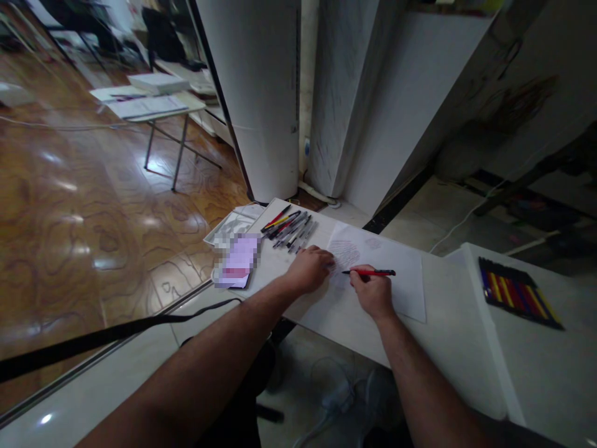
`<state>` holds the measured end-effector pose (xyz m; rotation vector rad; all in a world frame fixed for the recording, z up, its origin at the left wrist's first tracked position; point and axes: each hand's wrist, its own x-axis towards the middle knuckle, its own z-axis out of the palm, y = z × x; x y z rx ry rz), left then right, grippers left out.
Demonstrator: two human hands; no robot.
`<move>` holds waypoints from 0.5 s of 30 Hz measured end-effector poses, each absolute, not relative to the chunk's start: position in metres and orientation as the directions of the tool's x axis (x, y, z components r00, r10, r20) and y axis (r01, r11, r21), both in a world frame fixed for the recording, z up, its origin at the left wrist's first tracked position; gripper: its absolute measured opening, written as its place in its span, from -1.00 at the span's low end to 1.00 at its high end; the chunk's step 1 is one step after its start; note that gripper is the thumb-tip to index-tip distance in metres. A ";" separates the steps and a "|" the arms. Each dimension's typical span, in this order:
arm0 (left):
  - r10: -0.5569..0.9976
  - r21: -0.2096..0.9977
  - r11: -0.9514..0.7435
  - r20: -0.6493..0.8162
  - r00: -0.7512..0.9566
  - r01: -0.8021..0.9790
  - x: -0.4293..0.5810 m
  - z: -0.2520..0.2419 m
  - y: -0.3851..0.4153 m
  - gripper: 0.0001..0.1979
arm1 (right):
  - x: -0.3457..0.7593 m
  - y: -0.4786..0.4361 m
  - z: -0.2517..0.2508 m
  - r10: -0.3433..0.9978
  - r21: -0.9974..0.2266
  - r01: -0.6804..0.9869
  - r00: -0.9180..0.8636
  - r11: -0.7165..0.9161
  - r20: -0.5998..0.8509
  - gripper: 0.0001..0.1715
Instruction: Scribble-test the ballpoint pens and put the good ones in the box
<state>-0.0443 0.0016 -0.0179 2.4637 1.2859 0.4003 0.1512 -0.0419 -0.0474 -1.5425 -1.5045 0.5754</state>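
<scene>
A white sheet of paper (405,283) lies on the narrow white table (298,305), with scribbled lines on its upper left part and a smaller patch of marks near its top. My right hand (373,291) grips a red and black pen (379,272), its tip at the paper beside the scribbles. My left hand (311,269) rests flat at the paper's left edge, fingers spread and holding nothing. Just beyond it lies a pile of pens (290,228). A phone (241,258), partly pixelated, is at the table's left end.
An open case of coloured pens (517,291) lies on the surface at the right. Papers (233,225) stick out past the table's left end. Farther back stand a white column (261,93) and a small folding table (153,112). A black strap (116,330) crosses the lower left.
</scene>
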 end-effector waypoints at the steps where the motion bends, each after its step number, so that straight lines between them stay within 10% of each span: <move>1: 0.829 0.418 -0.536 0.096 0.551 0.733 -0.044 -0.018 0.001 -0.71 | 0.151 -0.042 -0.047 0.958 -0.829 0.546 0.157 0.120 0.242 -0.78; 15: 0.841 0.416 -0.514 0.069 0.537 0.750 -0.044 -0.019 0.001 -0.70 | 0.152 -0.042 -0.051 0.957 -0.830 0.541 0.147 0.135 0.251 -0.73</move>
